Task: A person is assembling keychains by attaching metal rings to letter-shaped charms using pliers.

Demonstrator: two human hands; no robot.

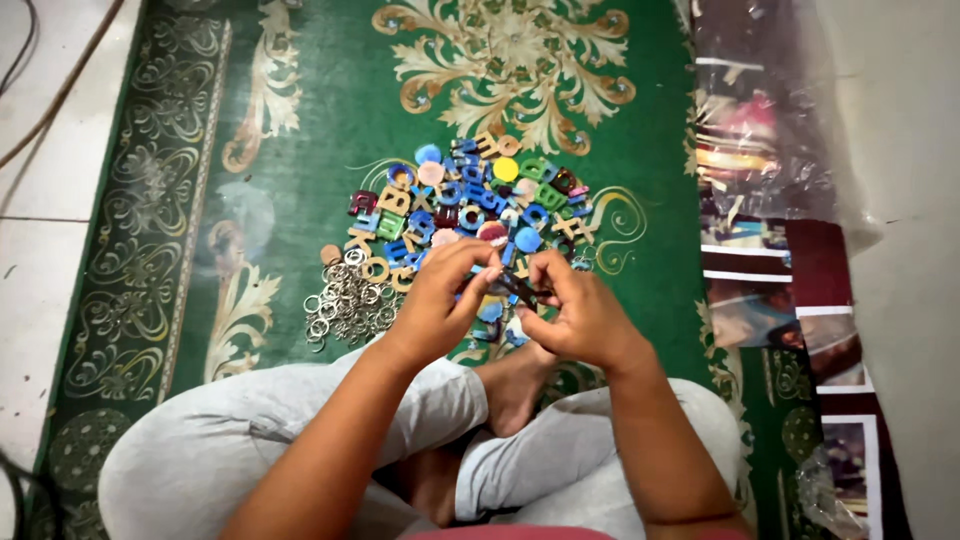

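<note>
head view: my left hand point(437, 303) and right hand point(577, 317) meet over my crossed legs, fingers pinched narrow on a small dark tool point(517, 290) — just this side of the heap of coloured letter pieces point(470, 205) on the green carpet point(300, 120), metal rings point(345, 302) beside it.

We count two hands at work, the left hand point(437, 300) and the right hand point(578, 318), both pinched on one small dark tool point(518, 290) between them. One heap of coloured letter and disc pieces point(470, 200) lies on one green patterned rug point(300, 150); the pieces overlap too much for us to number, several dozen at least. One pile of metal split rings point(348, 298) sits beside it, likewise too tangled to count. One clear plastic bag point(760, 110) lies at the right.
</note>
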